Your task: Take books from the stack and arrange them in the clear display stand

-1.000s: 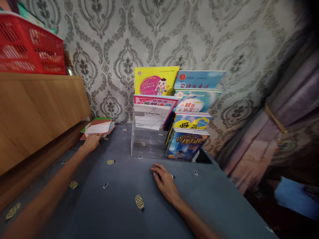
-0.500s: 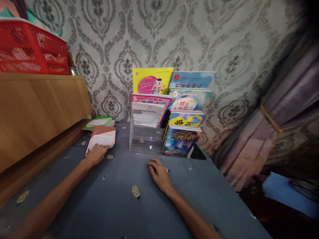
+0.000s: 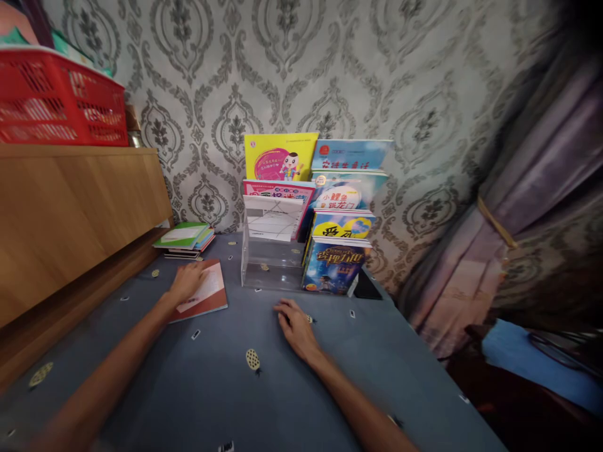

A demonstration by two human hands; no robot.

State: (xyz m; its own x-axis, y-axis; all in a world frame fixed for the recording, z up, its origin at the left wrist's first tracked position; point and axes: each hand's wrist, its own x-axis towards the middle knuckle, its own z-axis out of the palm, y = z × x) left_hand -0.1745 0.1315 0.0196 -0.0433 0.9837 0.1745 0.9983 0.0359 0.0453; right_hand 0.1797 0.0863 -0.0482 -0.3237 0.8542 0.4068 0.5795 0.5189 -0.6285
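Note:
My left hand [image 3: 187, 282] lies across the left part of a reddish-brown notebook [image 3: 211, 290] with a pale label area, its fingers closed over the cover. The notebook is low over the table, in front of a small stack of books [image 3: 181, 237] with a green one on top. My right hand [image 3: 296, 328] rests on the tablecloth, fingers loosely apart, holding nothing. Beyond it stands a clear acrylic book rack [image 3: 273, 276]. Its left column shows a yellow book [image 3: 282, 147], a pink book [image 3: 308, 204] and a white sheet [image 3: 271, 226]; its right column holds several picture books [image 3: 334, 267].
A wooden cabinet [image 3: 85, 220] borders the table on the left, with a red plastic basket [image 3: 66, 100] on top. A dark flat object [image 3: 368, 287] lies right of the rack. Beyond the right table edge are a tied curtain [image 3: 461, 270] and blue cloth [image 3: 513, 351].
My left hand has drawn the notebook away from the stack, toward me and slightly right; its tilt has lessened. My right hand has stayed in place. The view has shifted slightly.

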